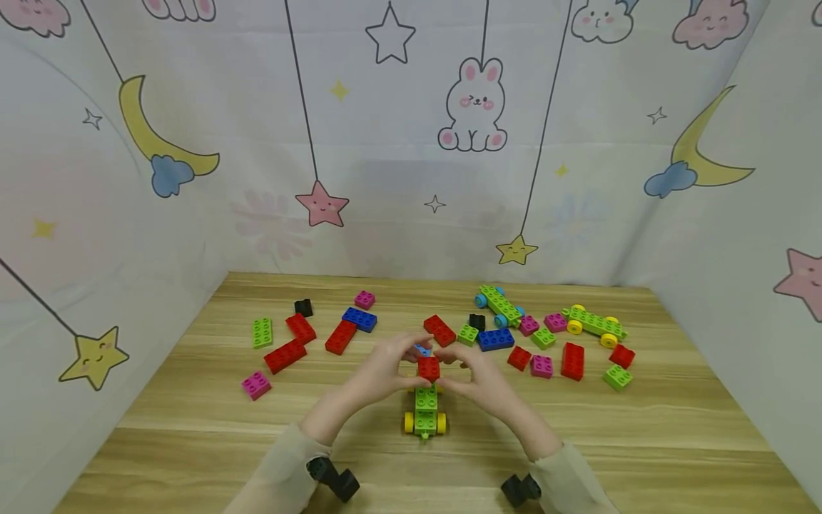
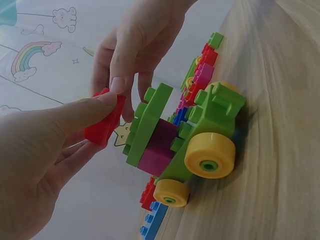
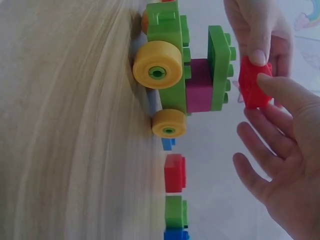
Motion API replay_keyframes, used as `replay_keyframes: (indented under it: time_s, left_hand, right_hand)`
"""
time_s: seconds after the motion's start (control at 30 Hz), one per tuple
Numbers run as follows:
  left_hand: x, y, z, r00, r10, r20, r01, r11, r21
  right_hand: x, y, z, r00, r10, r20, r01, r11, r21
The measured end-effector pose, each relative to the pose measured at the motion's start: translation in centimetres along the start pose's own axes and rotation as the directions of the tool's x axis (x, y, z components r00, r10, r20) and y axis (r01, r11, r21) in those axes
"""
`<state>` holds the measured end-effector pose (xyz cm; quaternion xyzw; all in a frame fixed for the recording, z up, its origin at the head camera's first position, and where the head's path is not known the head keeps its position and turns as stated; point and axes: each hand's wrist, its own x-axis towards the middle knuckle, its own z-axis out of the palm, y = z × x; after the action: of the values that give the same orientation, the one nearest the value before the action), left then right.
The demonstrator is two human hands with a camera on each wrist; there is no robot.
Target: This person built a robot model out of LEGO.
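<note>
Below the left hand (image 1: 385, 363) and right hand (image 1: 478, 375), which together pinch a red brick (image 1: 428, 369), a yellow-wheeled car (image 1: 426, 422) stands on the bench (image 1: 193, 428), long axis pointing straight out between them, its raised green plate (image 3: 218, 70) just under the brick, untouched, equally near both.

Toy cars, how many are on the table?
3. The front car is in the middle, below the held red block; the blue-wheeled car is at the back, right of middle; the last car is farther right. None seem hidden.
</note>
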<state>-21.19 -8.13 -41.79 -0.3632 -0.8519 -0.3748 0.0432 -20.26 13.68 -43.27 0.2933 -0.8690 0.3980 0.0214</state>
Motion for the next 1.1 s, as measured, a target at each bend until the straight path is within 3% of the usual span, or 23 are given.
replay_keyframes:
  time_s: [0.33,0.6,0.87,1.1]
  left_hand:
    - [-0.4,-0.6,0.2,0.999,-0.016,0.041,0.016,1.000,-0.005]
    - [-0.6,-1.1,-0.5,0.996,-0.024,0.085,0.023,1.000,0.013]
    - [-0.6,-1.1,-0.7,0.986,-0.098,0.131,0.100,0.995,-0.003]
    - [-0.6,-1.1,-0.6,0.987,-0.087,0.133,0.079,0.995,0.060]
  right_hand:
    - [0.0,0.2,0.6,1.000,-0.013,-0.001,0.013,1.000,-0.011]
    - [0.0,0.3,0.8,1.000,0.002,-0.015,-0.002,1.000,-0.020]
    - [0.0,0.3,0.9,1.000,0.018,-0.011,-0.018,1.000,-0.007]
    - [0.0,0.3,0.9,0.999,0.052,0.008,-0.052,0.998,-0.047]
